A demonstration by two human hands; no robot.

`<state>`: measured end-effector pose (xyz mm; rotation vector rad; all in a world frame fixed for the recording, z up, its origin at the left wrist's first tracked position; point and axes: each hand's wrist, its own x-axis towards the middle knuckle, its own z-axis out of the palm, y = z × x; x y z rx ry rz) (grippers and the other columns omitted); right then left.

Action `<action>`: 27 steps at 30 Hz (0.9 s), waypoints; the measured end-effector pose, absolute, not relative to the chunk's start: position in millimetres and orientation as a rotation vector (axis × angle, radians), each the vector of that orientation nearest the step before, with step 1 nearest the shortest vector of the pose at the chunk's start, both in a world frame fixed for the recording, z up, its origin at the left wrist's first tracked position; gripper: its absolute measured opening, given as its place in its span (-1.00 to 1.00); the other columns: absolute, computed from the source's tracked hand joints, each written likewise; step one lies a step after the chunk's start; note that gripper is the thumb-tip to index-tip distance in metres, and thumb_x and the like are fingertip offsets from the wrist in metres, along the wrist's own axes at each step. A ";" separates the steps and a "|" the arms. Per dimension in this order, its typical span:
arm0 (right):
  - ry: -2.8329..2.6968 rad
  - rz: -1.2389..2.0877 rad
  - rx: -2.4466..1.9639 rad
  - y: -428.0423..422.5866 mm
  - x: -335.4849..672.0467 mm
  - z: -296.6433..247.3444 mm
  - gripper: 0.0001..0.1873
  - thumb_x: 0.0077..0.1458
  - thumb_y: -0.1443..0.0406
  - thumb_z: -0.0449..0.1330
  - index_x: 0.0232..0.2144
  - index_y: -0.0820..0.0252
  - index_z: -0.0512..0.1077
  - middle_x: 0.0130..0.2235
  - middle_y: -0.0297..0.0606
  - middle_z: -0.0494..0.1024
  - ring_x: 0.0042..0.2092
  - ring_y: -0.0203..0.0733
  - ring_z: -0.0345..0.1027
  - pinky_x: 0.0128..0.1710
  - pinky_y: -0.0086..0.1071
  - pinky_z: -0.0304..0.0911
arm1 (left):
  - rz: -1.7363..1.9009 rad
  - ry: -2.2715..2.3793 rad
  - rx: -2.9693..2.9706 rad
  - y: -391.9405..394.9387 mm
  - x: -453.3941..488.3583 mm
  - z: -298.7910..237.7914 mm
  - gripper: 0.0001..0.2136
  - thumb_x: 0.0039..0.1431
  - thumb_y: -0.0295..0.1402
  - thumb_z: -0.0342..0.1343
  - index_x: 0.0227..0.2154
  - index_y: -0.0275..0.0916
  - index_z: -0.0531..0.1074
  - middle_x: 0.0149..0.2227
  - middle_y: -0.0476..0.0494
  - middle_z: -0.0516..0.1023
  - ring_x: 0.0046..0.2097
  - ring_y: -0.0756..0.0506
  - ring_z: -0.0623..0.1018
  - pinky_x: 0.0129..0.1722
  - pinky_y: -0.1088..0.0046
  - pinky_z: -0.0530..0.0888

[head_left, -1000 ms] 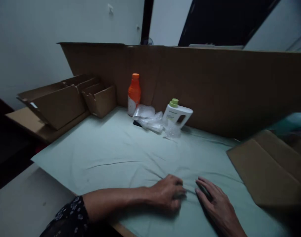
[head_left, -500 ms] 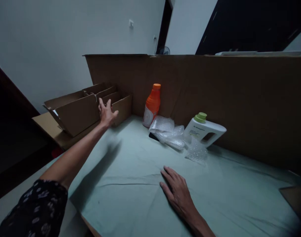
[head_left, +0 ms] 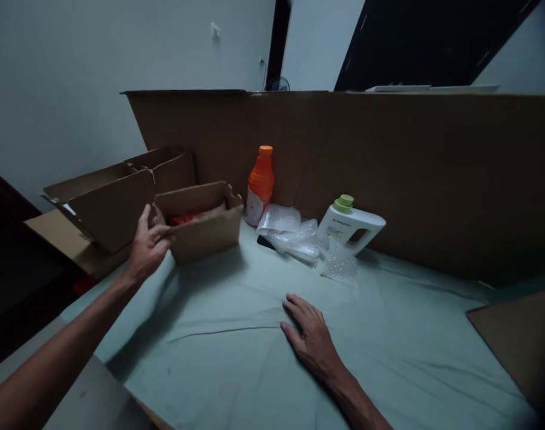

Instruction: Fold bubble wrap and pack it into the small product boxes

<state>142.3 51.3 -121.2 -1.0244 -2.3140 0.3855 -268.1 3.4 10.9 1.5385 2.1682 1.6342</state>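
My left hand (head_left: 150, 243) pinches the near left edge of a small open cardboard box (head_left: 209, 234). Something red and some brown pieces lie inside that box; its depth is mostly hidden. My right hand (head_left: 308, 333) rests flat on the pale green cloth (head_left: 236, 370), fingers stretched, holding nothing. Behind the small box, to its left, stands a larger open cardboard box (head_left: 115, 209). An orange bottle (head_left: 260, 179) with a white-grey label stands just right of the small box.
Crumpled bubble wrap (head_left: 290, 233) lies in front of the orange bottle, over something dark. A white jug (head_left: 350, 227) with a green cap leans beside it, behind another bubble wrap piece (head_left: 340, 263). A tall cardboard panel (head_left: 410, 173) closes the back. Brown cardboard (head_left: 518, 334) sits at right.
My left hand has closed on the small box and drawn it away from the larger box, toward me. My right hand stays on the cloth. The view has shifted slightly right.
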 end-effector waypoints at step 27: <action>-1.987 0.977 -0.963 -15.1 198.0 -91.4 -0.37 0.13 0.20 0.11 0.26 0.14 0.32 0.13 -0.10 0.53 0.10 0.09 0.46 0.15 -0.06 0.36 | 1.115 1.801 1.629 -70.0 -145.0 -77.8 -0.74 -0.20 -0.19 0.14 -0.37 -0.11 0.52 -0.43 -0.11 0.56 -0.36 -0.26 0.52 -0.35 0.19 0.58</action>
